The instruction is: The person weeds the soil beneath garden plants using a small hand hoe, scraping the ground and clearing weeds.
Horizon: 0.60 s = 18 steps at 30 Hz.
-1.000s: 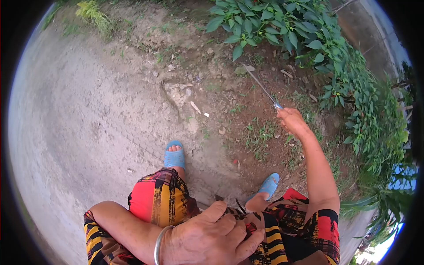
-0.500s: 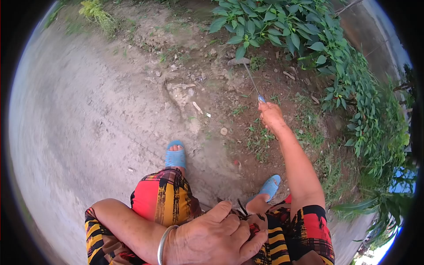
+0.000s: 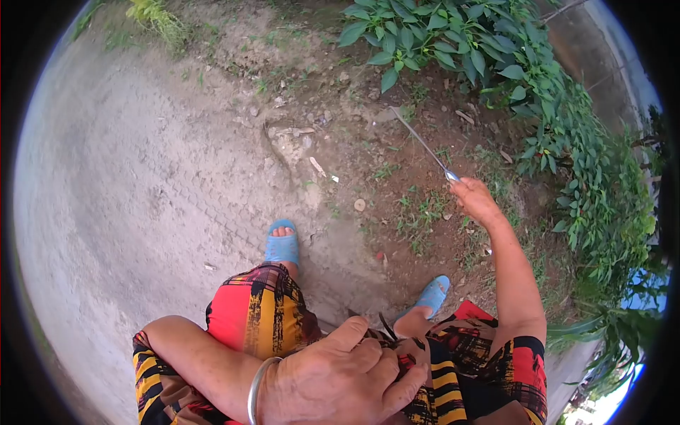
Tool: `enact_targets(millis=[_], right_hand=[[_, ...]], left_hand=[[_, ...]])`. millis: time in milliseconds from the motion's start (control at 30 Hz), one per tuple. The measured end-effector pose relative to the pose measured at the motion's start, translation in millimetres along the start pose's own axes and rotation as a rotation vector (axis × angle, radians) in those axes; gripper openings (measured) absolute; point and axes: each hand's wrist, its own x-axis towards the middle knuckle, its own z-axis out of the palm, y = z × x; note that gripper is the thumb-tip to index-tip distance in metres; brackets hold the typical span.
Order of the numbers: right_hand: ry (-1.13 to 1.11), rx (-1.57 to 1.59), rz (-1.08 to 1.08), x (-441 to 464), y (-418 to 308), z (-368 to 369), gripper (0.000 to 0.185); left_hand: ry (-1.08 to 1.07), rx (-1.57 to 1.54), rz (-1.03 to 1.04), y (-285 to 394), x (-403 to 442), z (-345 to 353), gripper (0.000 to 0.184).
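Note:
My right hand (image 3: 474, 200) is closed around the handle of a small hoe (image 3: 425, 145), out over the soil at the right. The hoe's thin metal shaft slants up and left from the hand. Its blade (image 3: 384, 115) is blurred and lies at the ground below the leafy plants. My left hand (image 3: 343, 375), with a silver bangle at the wrist, lies across my lap on the patterned clothing (image 3: 273, 319). Its fingers are curled in and their tips are hidden, so I cannot make out what they hold, if anything.
Green leafy plants (image 3: 460, 35) run along the top and right. Small weeds (image 3: 421, 212) grow in the brown soil near my right foot. Blue slippers (image 3: 282, 248) are on both feet. Pale packed ground (image 3: 127, 191) spreads to the left. Wood chips and a round stone (image 3: 360, 205) lie ahead.
My right hand has moved right and back toward me, drawing the hoe and its blade a little nearer. My left hand has hardly moved.

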Motion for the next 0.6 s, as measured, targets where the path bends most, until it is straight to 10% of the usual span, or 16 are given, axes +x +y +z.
enact_targets(millis=[233, 300, 600], right_hand=[[0.229, 0.028, -0.179, 49.2, -49.3, 52.5, 0.039], [0.436, -0.422, -0.326, 53.4, -67.0, 67.5, 0.043], [0.309, -0.430, -0.251, 19.6, -44.2, 37.5, 0.045]], left_hand=[[-0.122, -0.035, 0.042, -0.8, -1.5, -0.8, 0.028], [0.038, -0.027, 0.032, 2.6, 0.1, 5.8, 0.030], [0.010, 0.001, 0.039, -0.3, -3.7, 5.0, 0.031]])
